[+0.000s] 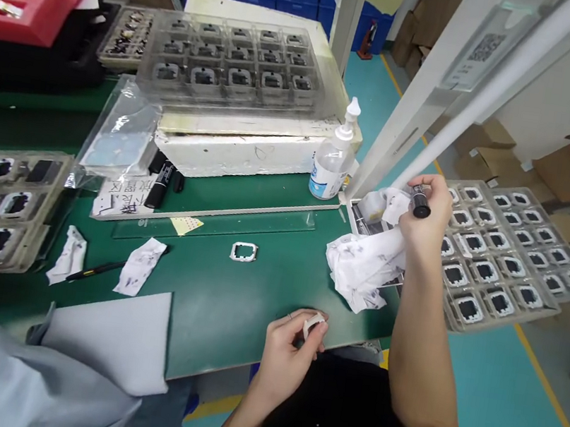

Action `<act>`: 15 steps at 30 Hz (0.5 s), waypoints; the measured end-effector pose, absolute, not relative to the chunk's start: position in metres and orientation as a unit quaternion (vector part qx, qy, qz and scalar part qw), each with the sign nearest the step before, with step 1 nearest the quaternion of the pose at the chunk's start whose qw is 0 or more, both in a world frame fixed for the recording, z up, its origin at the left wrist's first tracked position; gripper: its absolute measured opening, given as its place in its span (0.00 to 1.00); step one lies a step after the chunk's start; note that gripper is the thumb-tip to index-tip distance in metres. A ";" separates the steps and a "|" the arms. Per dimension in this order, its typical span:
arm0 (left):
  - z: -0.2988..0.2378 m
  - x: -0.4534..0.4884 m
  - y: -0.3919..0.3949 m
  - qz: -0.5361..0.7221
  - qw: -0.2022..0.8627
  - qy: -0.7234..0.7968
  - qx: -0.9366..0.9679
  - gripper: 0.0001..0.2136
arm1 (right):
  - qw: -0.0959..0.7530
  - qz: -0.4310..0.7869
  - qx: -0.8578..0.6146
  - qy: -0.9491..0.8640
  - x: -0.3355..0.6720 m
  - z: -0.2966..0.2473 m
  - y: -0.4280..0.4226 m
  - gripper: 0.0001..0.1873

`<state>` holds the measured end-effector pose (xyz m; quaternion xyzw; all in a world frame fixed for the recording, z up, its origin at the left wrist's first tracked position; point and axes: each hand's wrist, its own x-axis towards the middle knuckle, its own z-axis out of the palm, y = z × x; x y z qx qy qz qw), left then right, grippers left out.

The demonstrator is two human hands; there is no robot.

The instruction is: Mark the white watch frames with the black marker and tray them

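My left hand [289, 350] is closed around a small white plastic piece [312, 323] near the table's front edge; the fingers hide part of its shape. Farther right, my right hand [432, 210] grips a black marker [420, 201], whose end points toward me. Just below the marker, a heap of crumpled white tissue [363, 264] with dark smudges lies at the table's right side. One small white square frame [243, 251] with a dark rim inside rests flat on the green table [228, 305], beyond my left hand.
Clear trays of frames [499, 303] stand at the right. A pump bottle [330, 167] is beside the white post [417, 119]. More trays [232, 66] sit on a foam box [251, 155]. Markers [161, 184], smudged tissues [140, 267] and a grey pad [111, 334] lie left.
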<state>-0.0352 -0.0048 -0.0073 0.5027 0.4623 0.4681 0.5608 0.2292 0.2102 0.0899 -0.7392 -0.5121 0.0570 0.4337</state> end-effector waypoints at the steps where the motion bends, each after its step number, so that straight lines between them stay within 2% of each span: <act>1: -0.007 -0.035 -0.005 0.467 0.559 0.462 0.506 0.15 | 0.430 0.056 -0.742 -0.510 0.230 0.089 0.211 0.28; 9: -0.010 -0.034 -0.006 0.464 0.573 0.461 0.494 0.16 | 0.425 0.056 -0.757 -0.494 0.220 0.086 0.208 0.27; 15: -0.008 -0.034 -0.003 0.464 0.589 0.458 0.477 0.17 | 0.453 0.056 -0.730 -0.508 0.224 0.084 0.208 0.26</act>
